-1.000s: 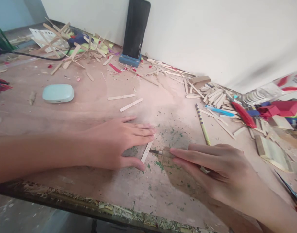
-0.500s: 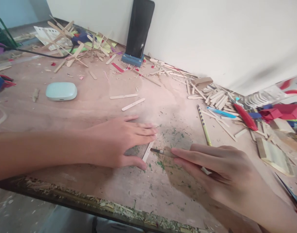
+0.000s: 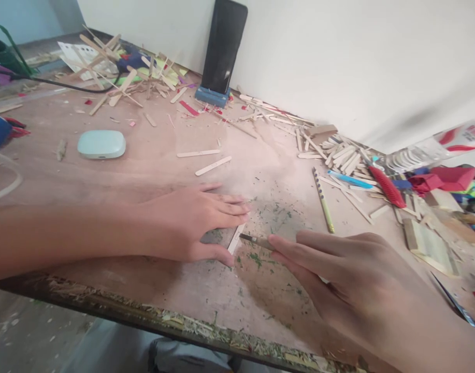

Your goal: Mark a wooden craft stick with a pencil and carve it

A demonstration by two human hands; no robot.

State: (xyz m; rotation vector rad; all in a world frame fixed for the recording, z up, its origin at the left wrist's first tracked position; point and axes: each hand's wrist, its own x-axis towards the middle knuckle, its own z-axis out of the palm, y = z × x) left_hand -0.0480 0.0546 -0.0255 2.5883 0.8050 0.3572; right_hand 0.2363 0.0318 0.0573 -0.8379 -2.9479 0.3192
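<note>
A thin wooden craft stick (image 3: 236, 239) lies slantwise on the worktable, with a small outline marked on its face. My left hand (image 3: 202, 223) rests flat with fingers spread, its fingertips and thumb pressing on the stick's two ends. Pinched in my right hand (image 3: 338, 274) is a slim craft knife (image 3: 262, 242) with a narrow dark blade and a pale handle. Its tip touches the stick or hovers just over it, near the marked outline. Most of the handle is hidden by my fingers. Green flecks (image 3: 256, 259) are scattered around the stick.
Two craft sticks (image 3: 213, 166) lie beyond my left hand. A phone (image 3: 224, 49) stands in a blue holder at the wall. To the right are a pencil (image 3: 323, 202), a red-handled tool (image 3: 387, 186), a wood block (image 3: 429, 246) and piled sticks. A pale case (image 3: 101, 144) sits left.
The knife and my right hand have shifted slightly, the blade tip now a little higher on the marked stick. My left hand keeps its hold. The whole view has turned slightly.
</note>
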